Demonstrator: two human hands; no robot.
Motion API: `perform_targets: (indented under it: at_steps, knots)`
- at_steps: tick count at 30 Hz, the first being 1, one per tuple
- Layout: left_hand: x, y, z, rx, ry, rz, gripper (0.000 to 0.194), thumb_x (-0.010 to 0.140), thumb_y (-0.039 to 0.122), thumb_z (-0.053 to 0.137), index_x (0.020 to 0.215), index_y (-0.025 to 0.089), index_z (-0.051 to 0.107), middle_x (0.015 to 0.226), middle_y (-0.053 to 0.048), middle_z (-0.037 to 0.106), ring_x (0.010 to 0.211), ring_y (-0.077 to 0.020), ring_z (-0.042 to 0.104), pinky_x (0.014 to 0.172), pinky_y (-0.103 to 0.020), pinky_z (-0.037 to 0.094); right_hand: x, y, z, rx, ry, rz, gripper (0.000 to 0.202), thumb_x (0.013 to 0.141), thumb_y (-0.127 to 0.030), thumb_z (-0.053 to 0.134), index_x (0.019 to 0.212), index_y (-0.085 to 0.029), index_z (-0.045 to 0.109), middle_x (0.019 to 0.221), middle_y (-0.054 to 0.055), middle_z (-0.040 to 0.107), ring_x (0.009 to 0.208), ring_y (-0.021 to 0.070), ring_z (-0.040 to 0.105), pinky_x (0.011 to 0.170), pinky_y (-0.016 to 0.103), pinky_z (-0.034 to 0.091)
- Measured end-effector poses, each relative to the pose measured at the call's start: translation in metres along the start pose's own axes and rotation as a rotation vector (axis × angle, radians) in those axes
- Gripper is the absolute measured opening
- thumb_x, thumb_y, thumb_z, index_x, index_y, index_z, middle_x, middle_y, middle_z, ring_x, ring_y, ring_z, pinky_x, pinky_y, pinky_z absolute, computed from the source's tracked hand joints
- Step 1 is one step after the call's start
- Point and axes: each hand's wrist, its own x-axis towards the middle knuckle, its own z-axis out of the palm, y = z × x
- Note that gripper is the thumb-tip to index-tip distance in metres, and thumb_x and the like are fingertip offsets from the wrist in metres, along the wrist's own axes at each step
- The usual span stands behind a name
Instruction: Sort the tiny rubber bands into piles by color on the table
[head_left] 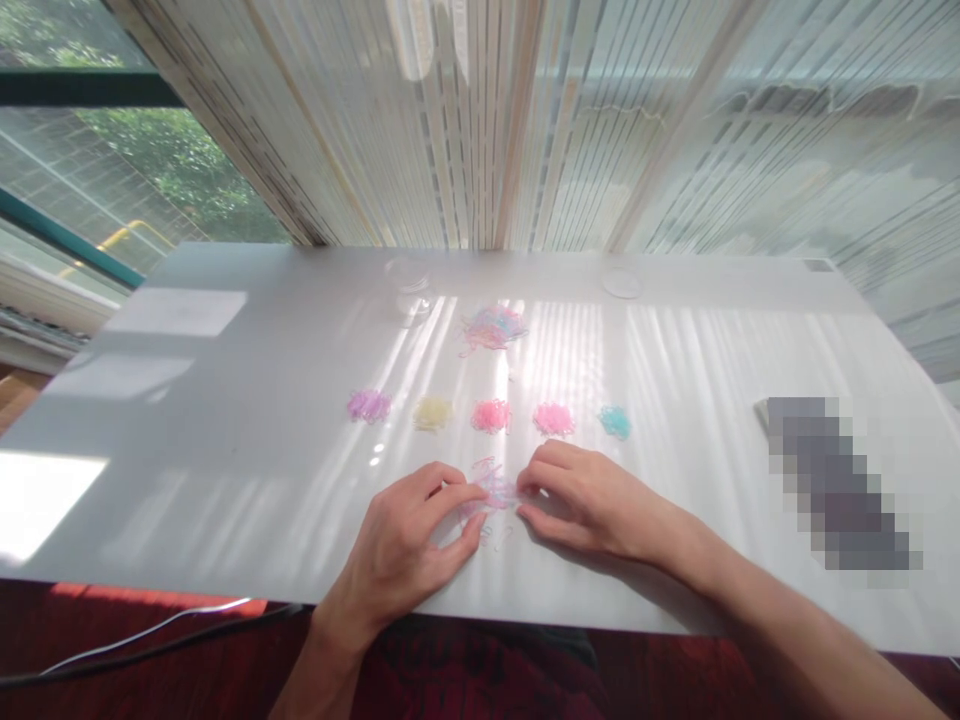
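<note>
A loose mixed pile of small elastic bands [495,488], mostly pale purple and pink, lies on the white table in front of me. At its left edge is my left hand [416,535], thumb and forefinger apart, fingertips at the bands. My right hand [581,495] touches the right side of the same pile, its fingers bent and a gap showing before the thumb. No band shows clearly gripped in either hand. Just beyond sit single-colour piles in a row: purple [369,405], yellow [433,413], coral [490,415], pink [553,418] and teal [615,421].
Farther back lies a larger mixed heap of bands [493,328]. A clear jar [411,290] stands to its left, and a clear round lid [622,283] lies to its right. A pixelated dark object [836,485] rests on the right. Striped curtains [450,130] hang behind the table.
</note>
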Motion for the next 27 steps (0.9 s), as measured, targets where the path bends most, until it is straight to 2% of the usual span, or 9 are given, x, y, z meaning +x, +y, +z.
perform_targets:
  at_steps: [7,16,27]
  knots:
    - [0.004,0.0,0.004,-0.064,0.018,0.007,0.015,0.093,0.015,0.069,0.106,0.022,0.073,0.093,-0.003,0.072,0.083,-0.0163,0.072,0.075,-0.027,0.059,0.001,0.002,0.003,-0.003,0.032,-0.009,0.008,0.096,-0.017,0.061,0.094,-0.018,0.069,0.085,0.004,0.064,0.075,0.0168,0.058,0.067,0.028,0.046]
    - [0.01,0.002,0.01,-0.176,0.031,0.069,0.013,0.095,0.016,0.072,0.107,0.02,0.074,0.095,-0.006,0.08,0.083,-0.0172,0.076,0.075,-0.026,0.062,0.0,0.001,-0.002,0.161,0.138,-0.11,0.012,0.1,-0.022,0.059,0.095,-0.019,0.069,0.086,0.004,0.068,0.078,0.0166,0.061,0.071,0.027,0.051]
    - [0.012,0.005,0.006,-0.292,0.052,0.026,0.008,0.094,0.016,0.073,0.099,0.02,0.077,0.089,-0.006,0.08,0.078,-0.0168,0.076,0.072,-0.025,0.063,-0.001,-0.001,0.0,0.172,0.206,-0.157,0.011,0.102,-0.022,0.06,0.098,-0.02,0.069,0.085,0.004,0.069,0.075,0.0159,0.062,0.069,0.027,0.052]
